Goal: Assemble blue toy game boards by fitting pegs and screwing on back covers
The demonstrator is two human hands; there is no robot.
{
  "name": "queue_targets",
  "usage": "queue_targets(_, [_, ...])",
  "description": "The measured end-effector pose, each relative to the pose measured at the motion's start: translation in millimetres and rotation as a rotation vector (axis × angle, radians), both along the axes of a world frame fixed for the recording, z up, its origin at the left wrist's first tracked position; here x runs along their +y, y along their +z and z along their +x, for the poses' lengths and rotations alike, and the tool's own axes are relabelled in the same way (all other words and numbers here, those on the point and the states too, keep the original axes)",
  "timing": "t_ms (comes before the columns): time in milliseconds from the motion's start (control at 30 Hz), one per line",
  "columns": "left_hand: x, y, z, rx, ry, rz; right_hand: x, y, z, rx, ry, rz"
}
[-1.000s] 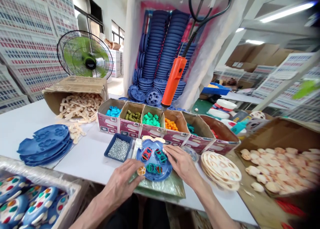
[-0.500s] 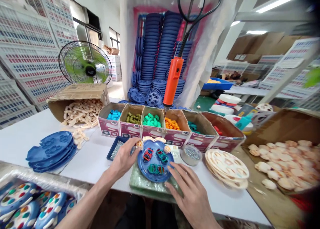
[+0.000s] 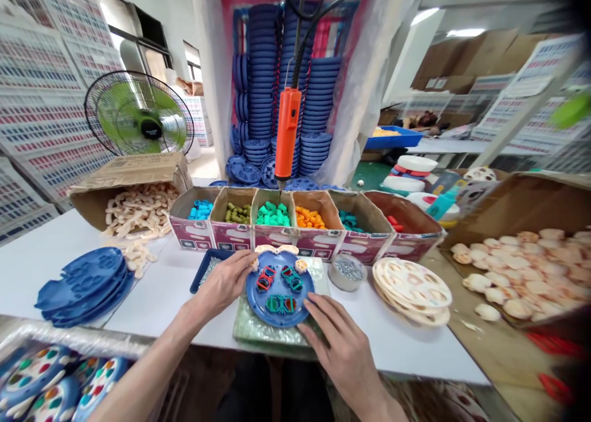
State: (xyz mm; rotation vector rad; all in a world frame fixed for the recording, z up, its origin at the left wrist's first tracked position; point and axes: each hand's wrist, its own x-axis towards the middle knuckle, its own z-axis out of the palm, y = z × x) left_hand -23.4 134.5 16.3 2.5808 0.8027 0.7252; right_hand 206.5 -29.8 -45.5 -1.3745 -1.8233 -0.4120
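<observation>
A round blue plastic plate (image 3: 277, 316) lies on a green, plastic-wrapped block (image 3: 252, 330), with red and green linked pieces on its face. A cream bone-shaped piece (image 3: 276, 249) sits along its far edge, and a round cream knob (image 3: 301, 266) at the upper right. My left hand (image 3: 224, 282) is closed at the plate's upper left, fingertips pinched on a small cream knob (image 3: 255, 263) that they partly cover. My right hand (image 3: 339, 336) has its fingers stretched and apart, the tips touching the plate's right rim.
Behind the plate runs a row of cardboard bins (image 3: 274, 240) with coloured pieces. An orange electric screwdriver (image 3: 287, 133) hangs above them. A blue screw tray (image 3: 198, 274), a round screw tub (image 3: 347, 273), blue shells (image 3: 87, 286) and cream discs (image 3: 410, 286) flank the block.
The view has turned slightly, so the surroundings sit further left. My left fingertips have settled closer against the plate's upper-left edge with the cream knob. My right hand stays at the right rim.
</observation>
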Motion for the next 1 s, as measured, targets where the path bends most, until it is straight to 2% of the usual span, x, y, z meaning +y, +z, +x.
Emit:
queue_targets(167, [0.2,7.6,5.3,0.152,-0.001,-0.005,-0.4,0.5,-0.2,-0.009,-0.002,-0.017])
queue_targets(333, [-2.3,7.8,11.1,0.149,0.004,0.009,0.1,3.6,-0.6,-0.007,0.009,-0.009])
queue_targets(433, [-7.7,5.6,14.4,0.131,0.052,0.046,0.8,4.1,-0.8,-0.009,0.006,-0.004])
queue_targets(533, [-15.5,7.7,18.7,0.258,0.145,0.106,1.3,3.5,-0.7,-0.008,0.001,-0.006])
queue_targets(633, [-18.8,12.2,21.4,0.406,0.18,0.141,1.3,2.5,0.0,0.0,0.005,-0.014])
queue_targets(767, [-12.1,12.0,18.7,0.359,0.174,0.119,0.9,2.3,1.6,0.016,0.002,-0.018])
queue_targets(900, [-4.4,5.5,16.2,0.28,0.154,0.096,2.8,4.4,1.6,0.01,-0.005,-0.011])
queue_targets(1000, [-6.9,-0.4,17.0,0.223,0.126,0.091,5.7,5.2,0.0,-0.008,-0.021,-0.009])
